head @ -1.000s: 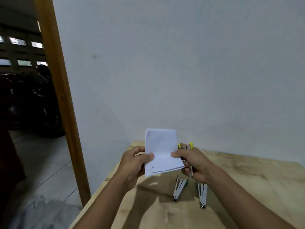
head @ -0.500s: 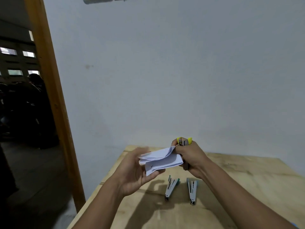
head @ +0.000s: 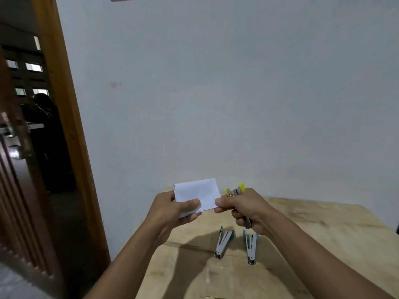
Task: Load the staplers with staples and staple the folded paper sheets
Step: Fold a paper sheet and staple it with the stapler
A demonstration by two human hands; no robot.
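Observation:
A folded white paper sheet (head: 197, 194) is held up above the wooden table (head: 313, 244). My left hand (head: 172, 210) grips its left lower part, thumb on the front. My right hand (head: 244, 209) pinches the paper's right edge with thumb and forefinger while its other fingers hold a yellow stapler (head: 236, 190), whose tip sticks up above the knuckles. Two more staplers lie on the table below my hands: a green one (head: 223, 241) and a blue one (head: 250, 244), both with metal arms pointing toward me.
A plain grey wall stands right behind the table. At left a wooden door frame (head: 71, 134) and a dark open door (head: 19, 190) lead to a dim room. The table's left edge runs close under my left forearm.
The paper was bent and folded between my hands half a second ago; now it is flat, smaller and held upright again. The view has shifted slightly right and down.

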